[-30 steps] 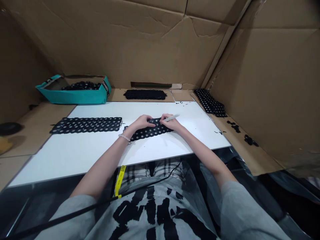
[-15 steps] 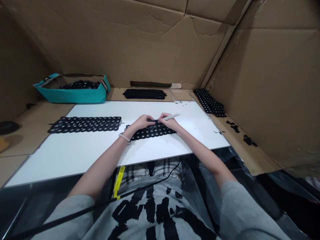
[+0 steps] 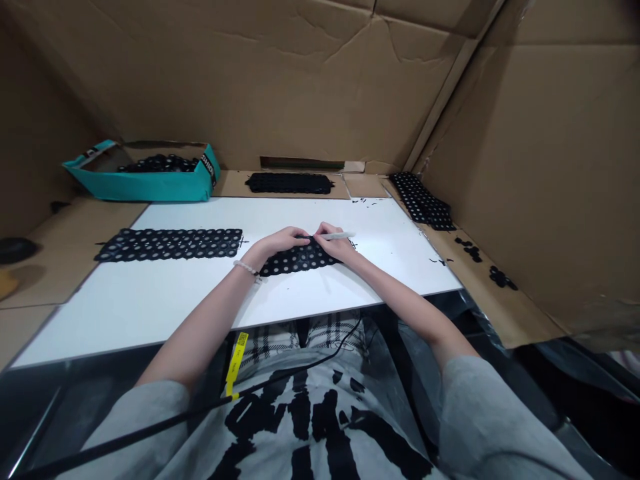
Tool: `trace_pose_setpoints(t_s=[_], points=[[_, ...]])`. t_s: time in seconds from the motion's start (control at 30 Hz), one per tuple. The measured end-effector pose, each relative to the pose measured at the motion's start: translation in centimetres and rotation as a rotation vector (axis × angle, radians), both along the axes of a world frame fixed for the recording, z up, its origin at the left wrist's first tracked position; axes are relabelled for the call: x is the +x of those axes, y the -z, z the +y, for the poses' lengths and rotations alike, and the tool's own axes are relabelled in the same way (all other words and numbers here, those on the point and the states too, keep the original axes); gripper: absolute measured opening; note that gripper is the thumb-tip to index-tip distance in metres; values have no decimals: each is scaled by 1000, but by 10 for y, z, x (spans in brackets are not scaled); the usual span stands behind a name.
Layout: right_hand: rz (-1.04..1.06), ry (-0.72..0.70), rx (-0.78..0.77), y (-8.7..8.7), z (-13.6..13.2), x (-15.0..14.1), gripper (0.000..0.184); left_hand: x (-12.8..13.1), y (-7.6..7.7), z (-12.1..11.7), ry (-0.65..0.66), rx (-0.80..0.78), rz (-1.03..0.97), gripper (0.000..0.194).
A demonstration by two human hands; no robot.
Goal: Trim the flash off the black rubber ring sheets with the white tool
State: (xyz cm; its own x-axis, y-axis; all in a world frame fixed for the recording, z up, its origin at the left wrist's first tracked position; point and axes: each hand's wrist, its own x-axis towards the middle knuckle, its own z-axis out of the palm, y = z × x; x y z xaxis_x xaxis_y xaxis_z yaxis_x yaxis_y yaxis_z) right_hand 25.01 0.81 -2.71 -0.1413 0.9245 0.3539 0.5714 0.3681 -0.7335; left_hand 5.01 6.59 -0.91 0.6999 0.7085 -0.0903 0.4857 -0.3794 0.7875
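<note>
- Black dotted lace strip (image 3: 293,265) lies flat on the white table (image 3: 150,313), mid-table, directly beneath my hands.
- Teal cardboard box (image 3: 135,190) sits at far left, holding a heap of black lace pieces (image 3: 159,163).
- Second lace strip (image 3: 167,244) lies on the table to my left, well apart from my hands, with a small inked cross (image 3: 243,241) just past its right end.
- Third lace strip (image 3: 289,183) lies beyond the table's far edge, on brown cardboard.
- My left hand (image 3: 283,241) is open and unclenched, fingers resting on the strip; a beaded bracelet (image 3: 245,267) circles my wrist.
- My right hand (image 3: 334,245) pinches a white pen (image 3: 339,235) against the strip, its tip hidden by my fingers.
- Pressing evenly with both hands should keep the lace from stretching or sliding.
- Far right, a stack of dotted lace (image 3: 423,201) and black lace scraps (image 3: 501,278) lie on cardboard.
</note>
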Motion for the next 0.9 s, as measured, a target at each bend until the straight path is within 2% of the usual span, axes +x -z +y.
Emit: trace_pose_setpoints(t_s=[0.17,0.33,0.57,0.73,0.9], points=[[136,-25,-116,-9,-1,8,17,4,1,-6,-29,136,45,48],[104,-76,-210,-14,-4,10,15,6,5,-6,-67,70,-29,51],[66,-67,-142,-8,-5,7,13,9,6,-9,-194,-89,-111,52],[3,-38,-78,-4,-5,3,14,9,7,-7,-275,-126,-101,59],[-9,-39,-14,-3,-2,1,15,5,9,-1,-260,-200,-128,65]])
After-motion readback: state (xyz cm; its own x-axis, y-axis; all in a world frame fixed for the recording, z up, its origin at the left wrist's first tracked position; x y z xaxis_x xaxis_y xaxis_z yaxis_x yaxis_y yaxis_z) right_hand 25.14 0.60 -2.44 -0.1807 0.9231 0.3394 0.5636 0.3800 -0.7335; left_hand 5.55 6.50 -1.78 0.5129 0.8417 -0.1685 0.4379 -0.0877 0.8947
